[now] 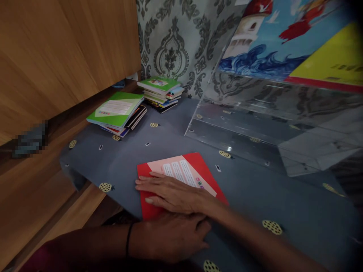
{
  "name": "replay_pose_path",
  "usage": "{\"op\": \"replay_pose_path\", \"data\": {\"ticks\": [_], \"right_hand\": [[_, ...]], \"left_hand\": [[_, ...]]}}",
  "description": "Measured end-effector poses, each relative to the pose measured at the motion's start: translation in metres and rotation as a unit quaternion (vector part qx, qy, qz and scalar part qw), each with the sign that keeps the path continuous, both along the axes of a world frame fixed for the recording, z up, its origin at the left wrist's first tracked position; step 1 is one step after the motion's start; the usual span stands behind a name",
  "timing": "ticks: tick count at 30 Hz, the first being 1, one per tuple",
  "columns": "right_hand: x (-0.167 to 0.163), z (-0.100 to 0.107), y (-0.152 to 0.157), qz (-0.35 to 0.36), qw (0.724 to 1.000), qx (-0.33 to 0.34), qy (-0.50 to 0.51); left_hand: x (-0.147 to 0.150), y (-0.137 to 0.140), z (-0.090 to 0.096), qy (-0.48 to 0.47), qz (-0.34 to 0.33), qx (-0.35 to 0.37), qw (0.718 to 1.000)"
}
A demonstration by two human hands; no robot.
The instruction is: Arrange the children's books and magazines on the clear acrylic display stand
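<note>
A red book [214,179] with a pale pink panel of printed text lies on the grey tablecloth in front of me. My right hand [172,192] rests palm down on its cover, fingers stretched out to the left. At the book's near edge is my left hand [170,236], with a black band on its wrist. It reaches to the right, partly beneath my right wrist, with its visible fingers apart and slightly bent. Whether the left hand touches the book's edge is hard to make out.
Two stacks of books stand at the back left: a nearer stack [119,109] and a farther stack [160,90], both topped with green. A clear acrylic stand [241,132] holding a colourful picture [272,41] occupies the right. Wooden panels [70,49] border the left.
</note>
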State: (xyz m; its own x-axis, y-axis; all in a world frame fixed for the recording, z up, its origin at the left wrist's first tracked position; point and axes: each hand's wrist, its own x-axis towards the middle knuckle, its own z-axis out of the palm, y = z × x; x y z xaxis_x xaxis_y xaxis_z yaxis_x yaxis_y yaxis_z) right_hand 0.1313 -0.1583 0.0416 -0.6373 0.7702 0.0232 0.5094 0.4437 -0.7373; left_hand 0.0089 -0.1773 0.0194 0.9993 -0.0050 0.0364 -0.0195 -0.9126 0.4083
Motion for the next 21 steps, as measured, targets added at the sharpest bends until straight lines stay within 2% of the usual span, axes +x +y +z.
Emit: {"op": "replay_pose_path", "data": {"ticks": [4, 9, 16, 21], "right_hand": [[0.008, -0.007, -0.001, -0.068, 0.997, 0.037, -0.030], [0.032, -0.022, -0.005, -0.174, 0.979, 0.068, -0.087], [0.066, -0.045, -0.020, -0.342, 0.923, 0.116, -0.134], [0.082, -0.051, -0.041, -0.401, 0.895, 0.110, -0.159]], "left_hand": [[-0.001, 0.001, 0.000, -0.008, -0.006, 0.004, 1.000], [0.000, 0.000, -0.003, -0.042, -0.013, 0.033, 0.999], [-0.001, 0.000, -0.004, -0.055, -0.012, 0.065, 0.996], [0.001, 0.000, -0.002, -0.049, -0.001, 0.074, 0.996]]}}
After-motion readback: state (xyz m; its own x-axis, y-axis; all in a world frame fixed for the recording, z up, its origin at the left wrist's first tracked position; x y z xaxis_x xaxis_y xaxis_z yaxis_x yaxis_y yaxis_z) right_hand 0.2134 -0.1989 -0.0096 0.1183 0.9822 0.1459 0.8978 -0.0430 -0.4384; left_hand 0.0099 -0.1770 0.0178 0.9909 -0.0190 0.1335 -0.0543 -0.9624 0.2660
